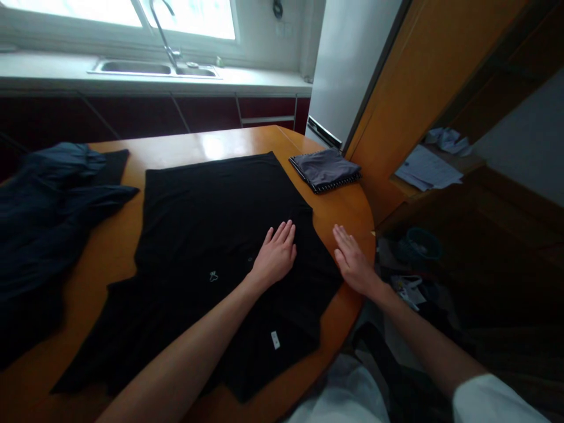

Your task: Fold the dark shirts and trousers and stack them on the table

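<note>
A black T-shirt (pixel 198 211) lies spread out on the wooden table, its hem toward the window. A small pale logo and a white label show on its cloth. My left hand (pixel 275 252) rests flat on the shirt, palm down, fingers stretched out. Over the shirt's right-hand sleeve edge is my right hand (pixel 352 261), fingers extended and close together with nothing in them. Whether it touches the cloth or the table I cannot tell.
Dark blue clothing (pixel 57 205) is heaped on the left of the table (pixel 238 141). Folded grey and black-patterned cloths (pixel 326 167) lie at the far right. A sink (pixel 136 68) and counter stand beyond; a fridge (pixel 352 64) and a shelf with papers (pixel 427 167) are at right.
</note>
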`<action>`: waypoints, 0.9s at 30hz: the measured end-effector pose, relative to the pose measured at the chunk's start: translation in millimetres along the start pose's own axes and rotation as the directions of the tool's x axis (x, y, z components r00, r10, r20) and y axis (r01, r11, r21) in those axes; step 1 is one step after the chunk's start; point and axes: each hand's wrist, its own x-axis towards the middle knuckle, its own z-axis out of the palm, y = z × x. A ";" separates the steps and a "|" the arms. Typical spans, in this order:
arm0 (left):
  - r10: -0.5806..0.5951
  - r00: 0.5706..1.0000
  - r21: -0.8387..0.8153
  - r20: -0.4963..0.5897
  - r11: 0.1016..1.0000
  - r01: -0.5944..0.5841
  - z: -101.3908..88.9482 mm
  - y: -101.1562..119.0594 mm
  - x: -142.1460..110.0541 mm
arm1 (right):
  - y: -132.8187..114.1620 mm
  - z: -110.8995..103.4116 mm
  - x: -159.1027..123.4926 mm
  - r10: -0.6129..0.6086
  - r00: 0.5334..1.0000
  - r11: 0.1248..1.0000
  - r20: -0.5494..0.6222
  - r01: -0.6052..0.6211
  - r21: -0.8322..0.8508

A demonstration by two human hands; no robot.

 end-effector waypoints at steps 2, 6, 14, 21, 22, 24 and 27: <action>-0.003 1.000 0.000 0.001 1.000 0.003 -0.8 0.5 -0.5 | -9.5 12.2 33.6 -0.094 0.991 0.992 0.095 0.101 -0.074; -0.010 1.000 -0.006 -0.001 1.000 0.010 -4.5 2.6 -3.6 | 0.4 33.1 80.0 -0.097 0.977 0.970 0.188 0.136 -0.204; -0.010 0.999 -0.022 -0.050 1.000 0.008 -0.2 1.8 -7.3 | 15.2 47.2 133.9 -0.137 0.990 0.976 0.021 0.139 -0.168; -0.028 0.999 -0.035 -0.043 0.999 0.026 0.5 2.6 -9.2 | 11.1 53.9 179.2 -0.207 0.970 0.946 0.130 0.232 -0.225; -0.029 0.999 -0.036 -0.041 0.999 0.028 0.9 2.9 -9.3 | 9.2 53.3 190.0 -0.229 0.967 0.947 0.108 0.247 -0.206; -0.033 0.999 -0.037 -0.036 0.999 0.031 1.1 3.4 -9.4 | -1.6 55.8 214.6 -0.320 0.941 0.932 0.110 0.334 -0.140; -0.033 0.999 -0.040 -0.029 0.999 0.032 -1.0 3.5 -9.5 | -27.9 72.3 254.2 -0.448 0.865 0.880 0.227 0.471 -0.056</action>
